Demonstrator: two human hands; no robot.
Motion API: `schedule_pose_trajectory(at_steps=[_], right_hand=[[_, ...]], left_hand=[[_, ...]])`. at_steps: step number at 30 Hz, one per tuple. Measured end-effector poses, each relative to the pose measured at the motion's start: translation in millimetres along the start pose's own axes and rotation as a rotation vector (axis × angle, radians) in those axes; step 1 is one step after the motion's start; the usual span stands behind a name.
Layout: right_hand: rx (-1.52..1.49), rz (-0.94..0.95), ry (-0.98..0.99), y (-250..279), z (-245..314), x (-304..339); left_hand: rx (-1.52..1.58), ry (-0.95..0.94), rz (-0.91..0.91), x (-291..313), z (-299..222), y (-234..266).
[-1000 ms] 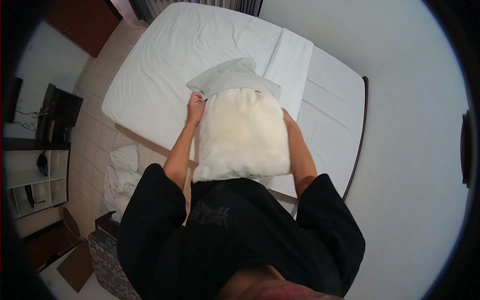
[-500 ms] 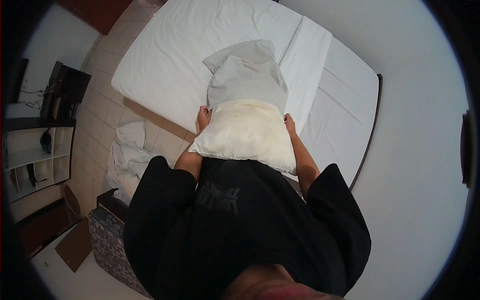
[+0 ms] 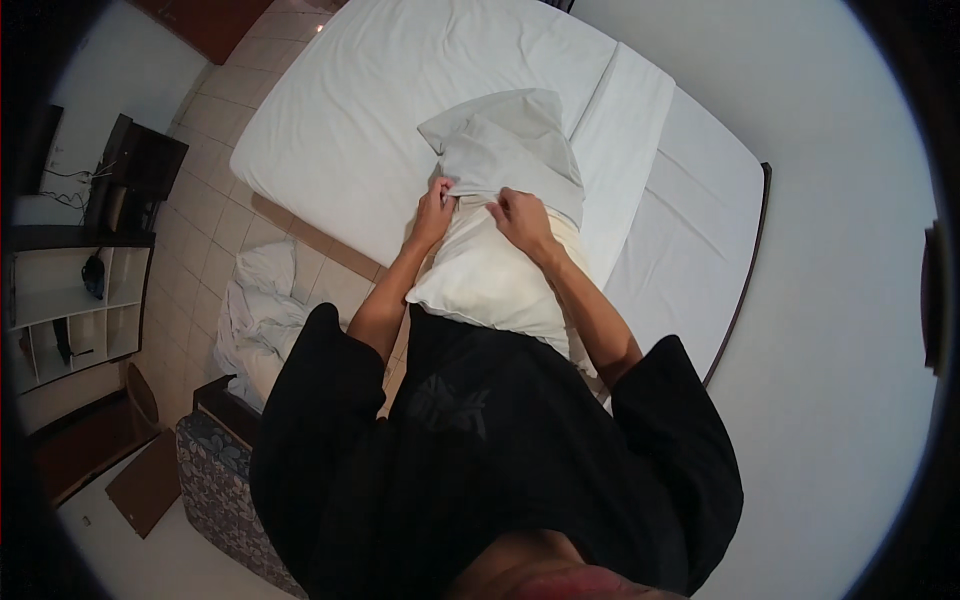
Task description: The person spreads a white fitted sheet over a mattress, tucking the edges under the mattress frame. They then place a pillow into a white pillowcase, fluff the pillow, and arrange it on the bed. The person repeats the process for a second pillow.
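Note:
A cream-coloured pillow [image 3: 490,275] lies in front of my body, its far part inside a light grey-white pillowcase [image 3: 520,155]. The case's loose far end is spread flat over the bed. My left hand [image 3: 436,208] is closed on the pillowcase's edge at the left side of the pillow. Over the middle of the pillow, my right hand [image 3: 520,218] pinches the same edge, its fingers curled. The near end of the pillow stays uncovered, close against my black shirt.
The bed [image 3: 350,130] has a white sheet with a folded band towards its right. Crumpled white bedding [image 3: 262,310] lies on the tiled floor at the left. A patterned upholstered piece [image 3: 215,490] stands nearer, and open shelves [image 3: 75,310] line the left wall.
My right hand has moved from the pillow's right side to its middle, onto the pillowcase edge. My left hand has shifted slightly farther and right along the edge.

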State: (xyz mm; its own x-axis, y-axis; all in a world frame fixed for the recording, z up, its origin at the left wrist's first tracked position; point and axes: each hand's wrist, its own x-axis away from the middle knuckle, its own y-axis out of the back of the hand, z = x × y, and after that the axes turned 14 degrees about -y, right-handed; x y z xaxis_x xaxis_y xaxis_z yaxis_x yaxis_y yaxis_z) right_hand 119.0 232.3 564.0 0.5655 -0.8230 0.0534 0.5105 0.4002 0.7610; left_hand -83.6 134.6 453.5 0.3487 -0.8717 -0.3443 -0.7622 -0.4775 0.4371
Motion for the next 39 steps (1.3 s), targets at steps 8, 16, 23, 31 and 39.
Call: schedule_pose_trajectory(at_steps=[8, 16, 23, 31, 39], right_hand=[[-0.234, -0.209, -0.071, 42, 26, 25], [-0.191, -0.162, -0.062, 30, 2, 22], [-0.208, 0.148, 0.086, 20, -4, 24], [0.017, -0.095, -0.825, 44, -113, 75], [-0.871, 0.103, -0.641, 28, -125, 72]], left_hand=[[-0.122, -0.026, -0.255, -1, 17, -24], [0.132, 0.137, -0.121, 73, -18, -12], [-0.184, -0.299, 0.084, -18, -59, 29], [-0.266, -0.479, 0.607, -85, -92, -23], [-0.485, -0.861, 0.826, -124, -57, -148]])
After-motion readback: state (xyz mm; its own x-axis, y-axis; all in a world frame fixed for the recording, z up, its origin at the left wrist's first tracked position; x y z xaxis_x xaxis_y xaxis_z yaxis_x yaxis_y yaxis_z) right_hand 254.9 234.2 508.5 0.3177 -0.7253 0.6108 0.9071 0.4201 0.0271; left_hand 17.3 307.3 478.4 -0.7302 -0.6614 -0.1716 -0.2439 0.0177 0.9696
